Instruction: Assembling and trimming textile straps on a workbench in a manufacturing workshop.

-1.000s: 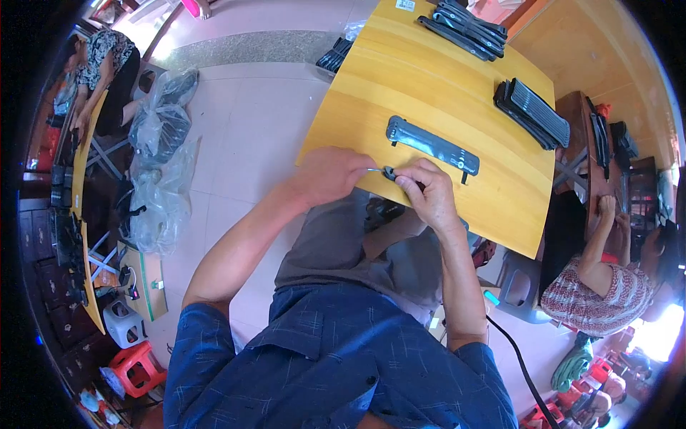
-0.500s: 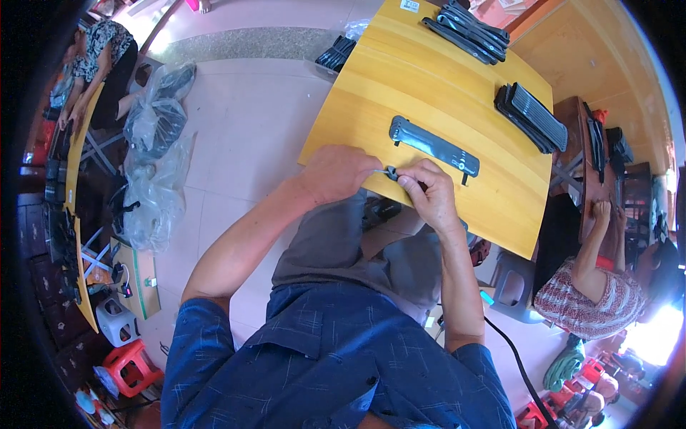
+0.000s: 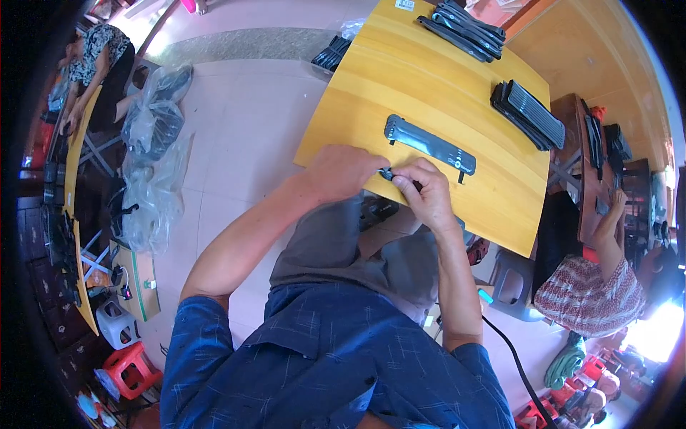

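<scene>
Just over the near edge of the yellow wooden table (image 3: 343,129), my two hands meet. The thumb and fingers of my right hand (image 3: 430,191) pinch a small dark piece (image 3: 386,173). My left hand (image 3: 344,171) is closed at its other side, fingertips almost touching it; the thin silvery rod that showed from these fingers is now mostly hidden. Beyond the hands lies a long, narrow black strip-like item (image 3: 430,145) with a shiny grey face and small dark tabs along its near side. Neither hand touches it.
Farther off on the table are a stack of black strips (image 3: 527,116) and a bundle of dark straps (image 3: 463,30). Clear plastic bags (image 3: 151,171) lie on the floor at left. Right, a person in a patterned top (image 3: 589,293) sits at another table; another person (image 3: 103,53) works far left.
My left fingertips have closed in on the small dark piece, so less of the rod shows. The view has shifted slightly. The person at right has moved an arm.
</scene>
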Tool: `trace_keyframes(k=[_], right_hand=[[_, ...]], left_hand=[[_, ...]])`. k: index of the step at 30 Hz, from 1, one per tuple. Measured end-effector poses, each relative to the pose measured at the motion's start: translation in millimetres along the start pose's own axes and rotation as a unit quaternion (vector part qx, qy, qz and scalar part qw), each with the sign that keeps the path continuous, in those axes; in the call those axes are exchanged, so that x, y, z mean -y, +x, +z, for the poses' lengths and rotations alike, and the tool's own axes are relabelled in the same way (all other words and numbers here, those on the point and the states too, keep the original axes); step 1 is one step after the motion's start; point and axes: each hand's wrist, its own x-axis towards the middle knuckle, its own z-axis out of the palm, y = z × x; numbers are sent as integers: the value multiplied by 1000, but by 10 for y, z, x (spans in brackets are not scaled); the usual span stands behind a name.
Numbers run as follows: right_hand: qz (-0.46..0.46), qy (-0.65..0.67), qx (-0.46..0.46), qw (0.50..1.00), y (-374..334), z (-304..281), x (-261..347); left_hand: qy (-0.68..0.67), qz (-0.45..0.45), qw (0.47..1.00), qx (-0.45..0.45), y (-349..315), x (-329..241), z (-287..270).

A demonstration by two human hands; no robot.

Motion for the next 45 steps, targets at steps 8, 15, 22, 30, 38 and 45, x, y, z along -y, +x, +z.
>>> trace_keyframes(k=[8, 15, 22, 30, 38, 45], right_hand=[[-24, -47, -34, 998, -18, 70, 55], [-51, -192, -47, 979, 23, 101, 301], [14, -120, -46, 992, 48, 215, 291], [-84, -192, -104, 972, 16, 365, 220], [-81, -165, -105, 977, 53, 371, 70], [-26, -70, -120, 990, 30, 259, 118]], left_hand=[[58, 27, 997, 49, 97, -37, -145], [131, 28, 990, 50, 137, -144, -139], [141, -8, 989, 38, 79, -203, -75], [127, -22, 991, 22, 19, -218, -66], [79, -46, 995, -39, -114, -236, 134], [-128, -111, 983, -70, -211, -75, 215]])
